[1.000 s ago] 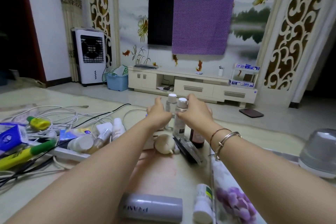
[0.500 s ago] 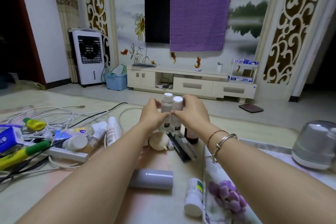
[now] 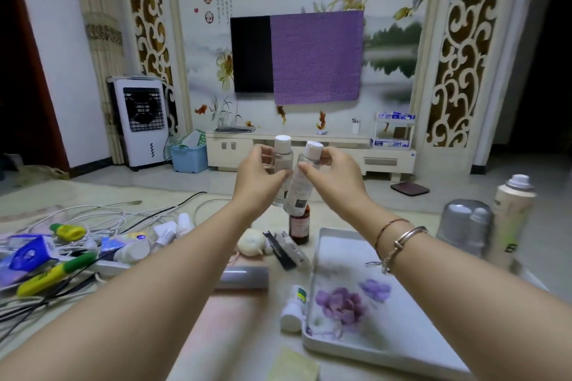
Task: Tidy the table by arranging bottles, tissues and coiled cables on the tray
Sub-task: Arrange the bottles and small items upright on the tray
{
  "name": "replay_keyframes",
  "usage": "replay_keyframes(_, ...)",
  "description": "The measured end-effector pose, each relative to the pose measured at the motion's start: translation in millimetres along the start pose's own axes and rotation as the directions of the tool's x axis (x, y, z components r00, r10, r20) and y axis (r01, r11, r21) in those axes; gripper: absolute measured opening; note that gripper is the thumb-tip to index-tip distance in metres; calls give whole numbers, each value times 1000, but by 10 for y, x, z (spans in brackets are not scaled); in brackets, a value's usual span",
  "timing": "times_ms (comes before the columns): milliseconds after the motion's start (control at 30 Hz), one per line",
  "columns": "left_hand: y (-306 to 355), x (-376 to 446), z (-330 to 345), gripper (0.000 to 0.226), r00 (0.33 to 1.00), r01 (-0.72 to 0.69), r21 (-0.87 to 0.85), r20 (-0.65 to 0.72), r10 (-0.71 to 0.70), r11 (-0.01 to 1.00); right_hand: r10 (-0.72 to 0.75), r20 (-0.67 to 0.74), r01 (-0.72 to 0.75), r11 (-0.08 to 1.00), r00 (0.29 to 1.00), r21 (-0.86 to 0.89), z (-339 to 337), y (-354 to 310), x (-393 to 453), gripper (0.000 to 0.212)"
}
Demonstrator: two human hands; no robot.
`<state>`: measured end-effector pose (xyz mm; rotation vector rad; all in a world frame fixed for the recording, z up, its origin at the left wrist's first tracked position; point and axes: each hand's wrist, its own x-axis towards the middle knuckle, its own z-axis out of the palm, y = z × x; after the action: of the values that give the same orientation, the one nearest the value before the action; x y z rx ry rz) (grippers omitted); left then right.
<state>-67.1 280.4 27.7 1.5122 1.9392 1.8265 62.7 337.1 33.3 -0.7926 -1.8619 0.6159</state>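
My left hand (image 3: 258,178) grips a clear bottle with a white cap (image 3: 282,161), held upright in the air above the table. Beside it my right hand (image 3: 335,175) grips a second clear white-capped bottle (image 3: 299,192), tilted with its cap to the right. The two bottles touch. Below and to the right lies a white tray with purple flowers (image 3: 346,312), with nothing on it. White and black cables (image 3: 102,216) lie tangled at the left. A brown bottle (image 3: 299,227) stands under the raised bottles.
A grey tube (image 3: 244,277) and a small white bottle (image 3: 294,308) lie left of the tray. A pile of tubes, packets and a power strip (image 3: 62,250) fills the left side. A grey lidded container (image 3: 467,226) and a tall can (image 3: 512,213) stand at the right.
Both hands closed on the two clear bottles standing at the far side of the table and lifted them into the air. The right bottle now tilts.
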Motion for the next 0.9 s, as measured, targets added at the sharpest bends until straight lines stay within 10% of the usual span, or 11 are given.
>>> replay_keyframes(333, 365, -736, 682, 31, 991, 5, -85, 133, 6, 996, 132, -18, -131, 936, 991, -327, -1182, 599, -450, 21)
replay_keyframes(900, 52, -932, 1111, 33, 975, 40, -108, 222, -15, 993, 47, -84, -96, 562, 995, -822, -1295, 1279, -283, 38)
